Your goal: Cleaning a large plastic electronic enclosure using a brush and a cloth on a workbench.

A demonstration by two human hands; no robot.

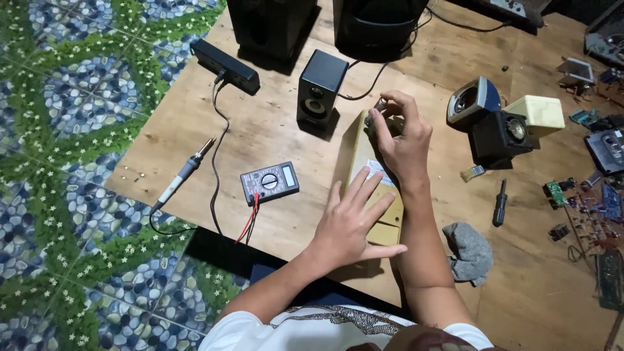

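The left hand (348, 224) lies flat and released on the near end of a long yellowish plastic casing (372, 188) on the desk (286, 136). The right hand (404, 140) pinches a small metal part (379, 104) at its far end. The casing seems stiff, light and smooth; its long edges give the best hold.

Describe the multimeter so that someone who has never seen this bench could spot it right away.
Start at the wooden board laid over the pebble-patterned floor. Left of the person's left hand lies the multimeter, a flat dark grey box. It alone has a round dial, a small screen, and red and black leads trailing off the board's edge.
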